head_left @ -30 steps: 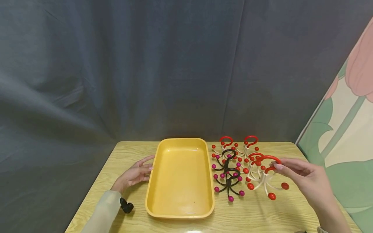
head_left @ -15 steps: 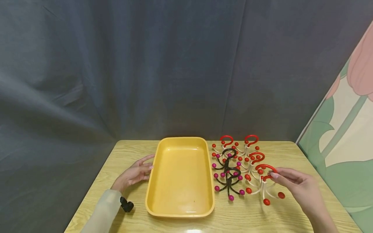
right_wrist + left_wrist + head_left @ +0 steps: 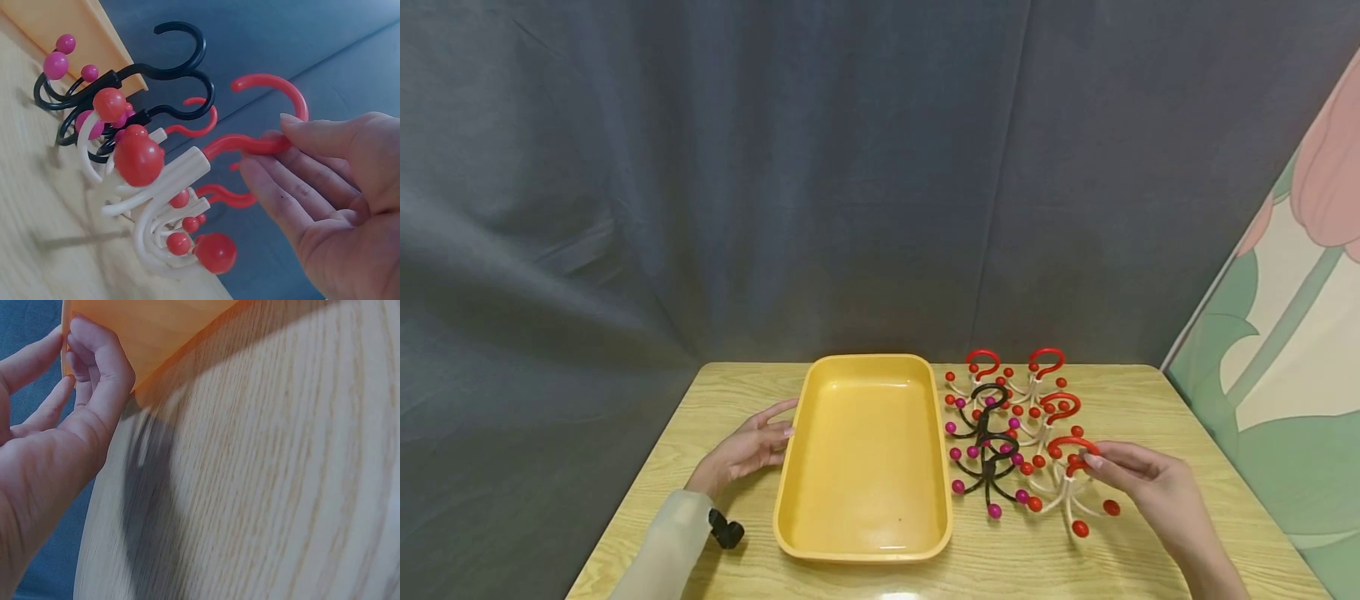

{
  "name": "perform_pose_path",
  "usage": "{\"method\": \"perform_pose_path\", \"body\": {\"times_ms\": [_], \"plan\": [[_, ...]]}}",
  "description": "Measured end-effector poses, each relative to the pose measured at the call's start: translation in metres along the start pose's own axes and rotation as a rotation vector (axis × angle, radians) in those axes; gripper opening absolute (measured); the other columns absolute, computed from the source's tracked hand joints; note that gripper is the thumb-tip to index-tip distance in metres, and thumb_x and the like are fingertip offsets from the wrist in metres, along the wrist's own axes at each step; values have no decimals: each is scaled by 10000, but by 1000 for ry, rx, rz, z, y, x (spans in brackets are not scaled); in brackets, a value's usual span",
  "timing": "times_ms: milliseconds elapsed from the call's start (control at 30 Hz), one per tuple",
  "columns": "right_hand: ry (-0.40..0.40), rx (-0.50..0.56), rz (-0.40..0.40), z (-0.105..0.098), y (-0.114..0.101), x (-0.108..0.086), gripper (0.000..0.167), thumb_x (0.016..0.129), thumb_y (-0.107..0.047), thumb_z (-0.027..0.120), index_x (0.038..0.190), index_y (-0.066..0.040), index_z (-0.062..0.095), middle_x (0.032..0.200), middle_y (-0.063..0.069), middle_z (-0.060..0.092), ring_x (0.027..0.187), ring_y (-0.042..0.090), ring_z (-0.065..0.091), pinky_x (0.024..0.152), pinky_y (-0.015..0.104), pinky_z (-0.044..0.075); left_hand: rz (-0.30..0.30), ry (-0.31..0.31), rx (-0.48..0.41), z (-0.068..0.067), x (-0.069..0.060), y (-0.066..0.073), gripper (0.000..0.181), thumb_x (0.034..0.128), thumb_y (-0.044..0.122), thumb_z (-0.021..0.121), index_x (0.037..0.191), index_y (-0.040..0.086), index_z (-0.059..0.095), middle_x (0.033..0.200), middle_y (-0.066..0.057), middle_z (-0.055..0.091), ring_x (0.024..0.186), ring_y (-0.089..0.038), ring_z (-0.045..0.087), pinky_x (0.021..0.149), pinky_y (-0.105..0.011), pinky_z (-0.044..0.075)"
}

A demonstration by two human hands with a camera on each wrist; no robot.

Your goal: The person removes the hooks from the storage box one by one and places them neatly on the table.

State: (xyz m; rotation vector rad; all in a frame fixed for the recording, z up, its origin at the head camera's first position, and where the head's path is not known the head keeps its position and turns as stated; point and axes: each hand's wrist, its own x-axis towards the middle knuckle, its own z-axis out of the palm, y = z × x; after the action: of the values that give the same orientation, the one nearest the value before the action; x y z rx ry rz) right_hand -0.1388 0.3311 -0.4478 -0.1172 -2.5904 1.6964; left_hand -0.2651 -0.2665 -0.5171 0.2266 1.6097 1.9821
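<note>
My left hand (image 3: 747, 450) rests at the left side of a yellow tray (image 3: 786, 533), its fingertips touching the outer edge. Nothing lies in the tray. With thumb and fingers, my right hand (image 3: 1153, 483) pinches the red curved top of a red-and-white multi-arm hook (image 3: 1067, 492), also seen in the right wrist view as the nearest hook (image 3: 187, 172). Its white arms end in red balls and hang downward. Left of it stand two black hooks (image 3: 988, 471) with magenta balls. Several other red-and-white hooks, one a hook (image 3: 1047, 429) just behind, stand farther back.
The wooden table (image 3: 1000, 567) carries the tray in the middle and the hooks to its right. A dark curtain (image 3: 865, 183) hangs behind. On the right is a flower-patterned panel (image 3: 1292, 400). A small black object (image 3: 726, 529) is by the left sleeve.
My right hand has lowered the red-and-white hook and brought it left and nearer the table's front. The left hand and the tray have stayed put.
</note>
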Motion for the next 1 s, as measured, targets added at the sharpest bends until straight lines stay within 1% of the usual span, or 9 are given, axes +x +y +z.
{"method": "perform_pose_path", "body": {"times_ms": [133,300,400,533,667,833,900,1000], "plan": [[-15,16,5,1,6,3,422,1007,-256,727,1306,39,693,1026,-189,806,931,-27,758,784,159,577,-6,4,-15,3,-2,2,705,1089,15,500,1693,141,158,1490,-128,627,1206,-193,707,954,-420,624],[-19,7,16,3,12,7,445,1009,-275,723,1320,42,682,1027,-166,813,936,-38,749,787,170,577,-6,-8,-35,6,-4,5,718,1089,-4,484,1695,120,120,1409,-77,686,1184,-187,713,937,-404,627],[-27,8,24,5,14,9,461,1008,-283,723,1323,51,675,1033,-138,820,942,-33,750,791,182,584,-5,-14,-35,6,-4,5,721,1090,-8,477,1696,116,106,1382,-52,702,1177,-182,715,933,-402,627],[-34,30,31,6,17,11,467,1009,-279,721,1331,55,667,1043,-104,825,950,-14,758,801,191,594,-1,-3,-25,3,-3,2,709,1091,-4,480,1695,131,134,1382,-47,703,1172,-180,717,933,-406,627],[-29,61,35,5,20,11,436,1011,-262,719,1317,45,677,1031,-128,821,944,3,767,803,192,602,7,-2,-13,1,-1,-1,709,1087,9,500,1693,142,157,1397,-48,696,1175,-177,717,940,-406,625],[-28,96,37,4,22,12,389,1010,-230,720,1293,36,694,1020,-146,818,941,17,774,799,199,610,8,-15,-18,0,0,-3,711,1088,16,504,1694,142,155,1379,-14,706,1180,-174,717,953,-411,622],[-36,97,32,3,23,12,393,1009,-230,721,1295,39,694,1028,-148,817,950,10,770,805,196,606,7,-14,-21,0,0,-2,706,1090,19,501,1693,142,156,1378,-9,707,1185,-176,718,957,-414,622],[-46,85,17,2,24,12,400,1012,-221,716,1298,57,688,1048,-187,801,959,-13,758,809,184,596,3,-10,-24,0,0,-2,702,1092,24,501,1693,142,158,1408,-30,692,1195,-183,715,962,-419,620]]}}
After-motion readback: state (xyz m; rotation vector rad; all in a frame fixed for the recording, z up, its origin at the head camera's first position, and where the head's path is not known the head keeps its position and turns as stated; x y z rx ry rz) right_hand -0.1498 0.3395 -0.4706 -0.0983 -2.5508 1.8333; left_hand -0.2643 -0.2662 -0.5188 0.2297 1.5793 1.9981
